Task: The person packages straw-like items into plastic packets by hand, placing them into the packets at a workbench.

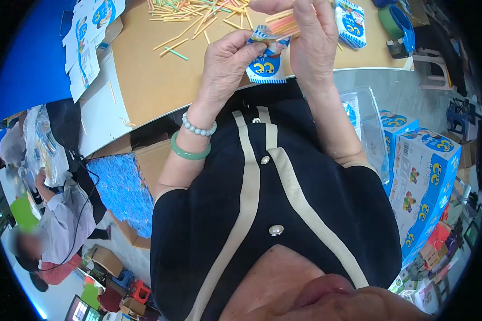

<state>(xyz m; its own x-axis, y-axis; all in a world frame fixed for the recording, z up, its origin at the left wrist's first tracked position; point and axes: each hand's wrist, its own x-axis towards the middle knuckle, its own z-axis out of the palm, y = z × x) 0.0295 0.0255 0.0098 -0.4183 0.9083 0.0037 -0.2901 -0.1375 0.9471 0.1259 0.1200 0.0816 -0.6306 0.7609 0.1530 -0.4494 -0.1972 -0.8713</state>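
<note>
My left hand (231,60) pinches the edge of a small blue and white printed packet (266,68). The packet stands upright with its opening at the top. My right hand (314,40) is closed around a bundle of thin orange, pink and yellow sticks (282,25). The lower ends of the bundle are at the packet's mouth; how far they reach inside is hidden. Beyond my hands lies a loose heap of similar coloured sticks (198,12) on the tan tabletop (150,80). To the right of my right hand sits a stack of blue and white packets (350,24).
A green tape roll on a blue dispenser (399,32) stands at the table's right. Flat printed cardboard (85,45) lies left. Below are a carton of blue packets (120,187), a clear plastic bin (369,123) and printed boxes (423,182). Another person (64,224) works at left.
</note>
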